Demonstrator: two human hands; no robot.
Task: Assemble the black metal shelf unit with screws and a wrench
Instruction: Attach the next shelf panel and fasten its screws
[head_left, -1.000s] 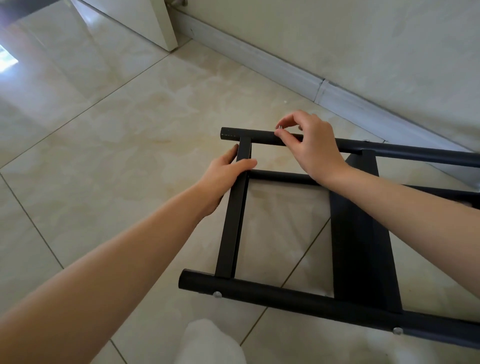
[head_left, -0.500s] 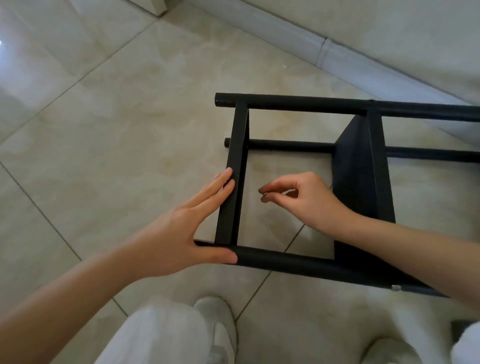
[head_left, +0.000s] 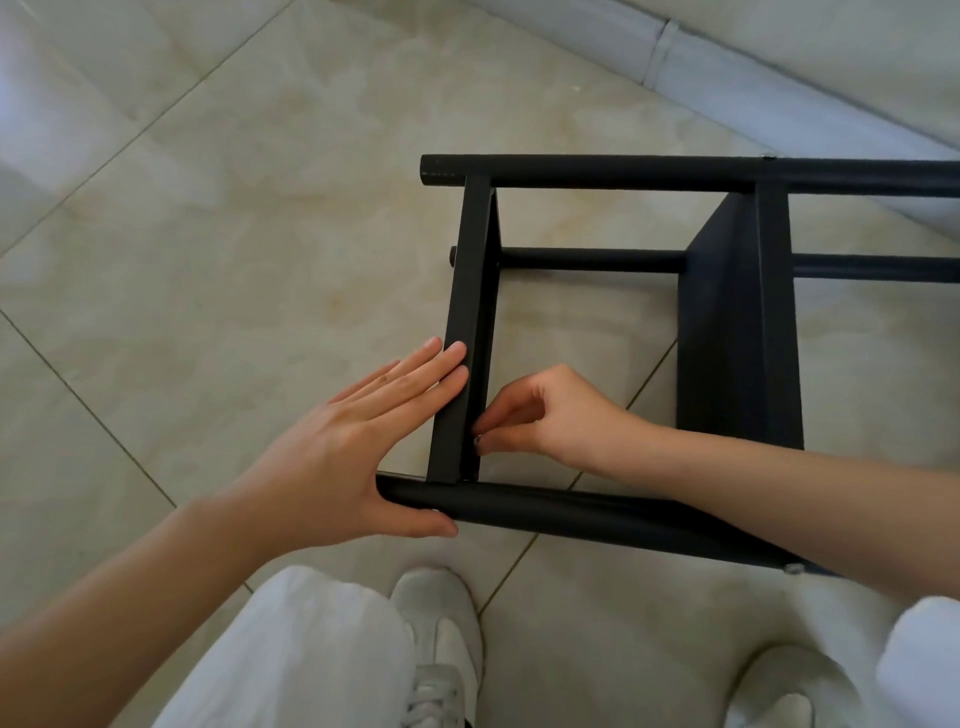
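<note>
The black metal shelf frame (head_left: 597, 171) lies on its side on the tiled floor. Its near tube (head_left: 571, 512) runs left to right in front of me, and a flat crossbar (head_left: 470, 291) joins it to the far tube. My left hand (head_left: 353, 447) lies flat with straight fingers against the crossbar's outer face, thumb under the near tube's end. My right hand (head_left: 540, 415) reaches inside the frame and pinches a small dark part, seemingly a screw, against the crossbar's inner face near the corner. A black shelf panel (head_left: 727, 332) stands further right.
A screw head (head_left: 793, 568) shows on the near tube at the right. My white trousers and white shoes (head_left: 441, 623) are just below the frame. A grey skirting board (head_left: 727, 67) and wall run along the top right. Open tiled floor lies to the left.
My right hand moved from the far tube down into the frame, then left up to the crossbar's inner face. My left hand slid down the crossbar to the near corner. The view tilted down.
</note>
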